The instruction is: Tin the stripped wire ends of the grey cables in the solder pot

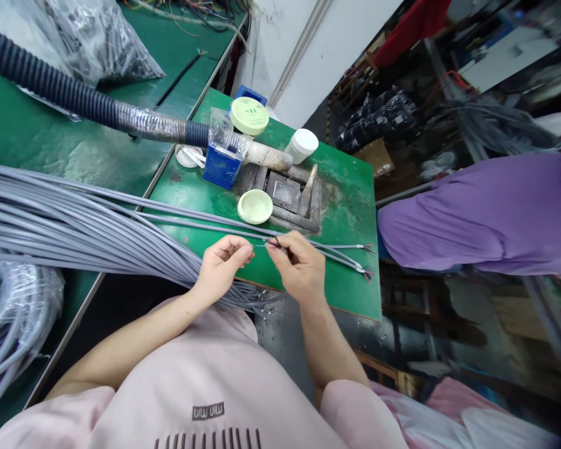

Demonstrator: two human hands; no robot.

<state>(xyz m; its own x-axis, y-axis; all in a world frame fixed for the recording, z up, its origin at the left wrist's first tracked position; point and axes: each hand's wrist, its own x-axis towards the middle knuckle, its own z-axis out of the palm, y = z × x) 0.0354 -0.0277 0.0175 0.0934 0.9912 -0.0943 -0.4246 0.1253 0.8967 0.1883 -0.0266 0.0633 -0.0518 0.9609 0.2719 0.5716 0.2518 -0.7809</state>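
My left hand [225, 265] is closed in a pinch above the green bench, just left of my right hand. My right hand [302, 265] is closed with its fingertips on thin dark wire ends [273, 242]. A thin pale wire [260, 246] spans the small gap between both hands. A thick bundle of grey cables [88, 218] comes in from the left and passes beside my left hand. Several grey cables run behind my hands, and their stripped ends with fine coloured wires [367, 274] lie to the right. My fingers hide part of the wires.
A grimy metal solder pot [287, 190] sits behind my hands, with a shallow pale green dish [255, 207] in front. A ribbed hose [88, 103] reaches over it past a blue box [222, 167]. White tub [303, 143] behind. A person in purple [481, 215] is at the right.
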